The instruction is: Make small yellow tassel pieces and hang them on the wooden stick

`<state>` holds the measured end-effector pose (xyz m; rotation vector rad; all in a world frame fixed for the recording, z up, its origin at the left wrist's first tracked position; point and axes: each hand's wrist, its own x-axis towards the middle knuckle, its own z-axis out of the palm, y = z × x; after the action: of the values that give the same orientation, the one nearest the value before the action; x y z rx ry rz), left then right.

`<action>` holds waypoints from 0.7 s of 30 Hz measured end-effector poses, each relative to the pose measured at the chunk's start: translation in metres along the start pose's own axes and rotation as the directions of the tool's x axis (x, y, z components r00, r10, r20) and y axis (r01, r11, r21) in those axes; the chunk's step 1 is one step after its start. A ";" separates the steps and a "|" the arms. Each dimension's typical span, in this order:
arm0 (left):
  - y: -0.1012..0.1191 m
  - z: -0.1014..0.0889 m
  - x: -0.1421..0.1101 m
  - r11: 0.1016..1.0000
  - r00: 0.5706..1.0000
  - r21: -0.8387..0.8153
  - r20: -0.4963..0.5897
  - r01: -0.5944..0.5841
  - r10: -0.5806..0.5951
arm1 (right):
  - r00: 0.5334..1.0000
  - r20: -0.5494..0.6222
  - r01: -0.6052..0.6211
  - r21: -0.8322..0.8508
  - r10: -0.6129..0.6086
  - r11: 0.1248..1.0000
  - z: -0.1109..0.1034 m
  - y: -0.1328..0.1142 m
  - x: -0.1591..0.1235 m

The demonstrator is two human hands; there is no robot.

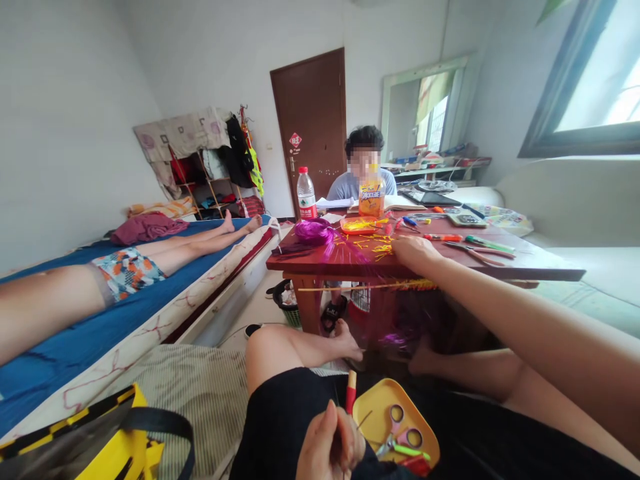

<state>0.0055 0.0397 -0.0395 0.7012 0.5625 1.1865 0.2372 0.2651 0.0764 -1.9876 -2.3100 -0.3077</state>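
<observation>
My left hand point(330, 441) is closed low over my lap, and a thin dark wire-like piece point(367, 420) sticks out of its fingers. Next to it, a yellow tray point(425, 427) rests on my lap with pink-handled scissors point(397, 415) and a green-handled tool point(411, 453) in it. My right hand point(414, 255) reaches to the table edge, its fingers curled down beside thin yellow stems point(383, 248). Its fingertips are mostly hidden, so what they hold cannot be made out. Left of it lies a bundle of shiny purple strands point(317, 232).
On the wooden table point(540, 263) are pliers point(477, 252), an orange tray point(350, 231), a water bottle point(305, 193) and an orange drink bottle point(371, 199). A person point(337, 183) sits opposite. Another person's legs point(200, 245) lie on the bed at left. A bin point(289, 308) stands below.
</observation>
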 end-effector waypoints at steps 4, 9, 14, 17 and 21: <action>0.000 0.001 0.000 0.999 1.000 0.034 -0.024 0.009 -0.008 | 0.997 -0.031 -0.065 0.077 0.067 0.995 0.004 0.009 0.000; -0.002 0.000 0.002 0.998 0.999 0.060 -0.035 0.007 -0.005 | 0.986 -0.064 -0.135 0.208 0.151 0.969 0.005 0.010 0.000; 0.000 -0.002 0.002 0.999 1.000 0.034 0.004 -0.009 0.009 | 0.968 -0.147 -0.139 0.369 0.205 0.919 -0.012 0.005 -0.008; 0.007 0.006 0.000 0.997 0.996 -0.025 -0.054 -0.067 0.065 | 0.951 -0.233 -0.074 0.472 0.205 0.879 -0.021 -0.012 -0.052; 0.014 0.021 0.001 0.988 0.977 -0.061 -0.168 -0.141 0.129 | 0.971 -0.235 0.163 0.778 0.040 0.607 -0.006 -0.065 -0.159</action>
<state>0.0115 0.0393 -0.0152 0.5901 0.6133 1.3936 0.1978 0.1011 0.0460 -1.3161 -1.8486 0.4243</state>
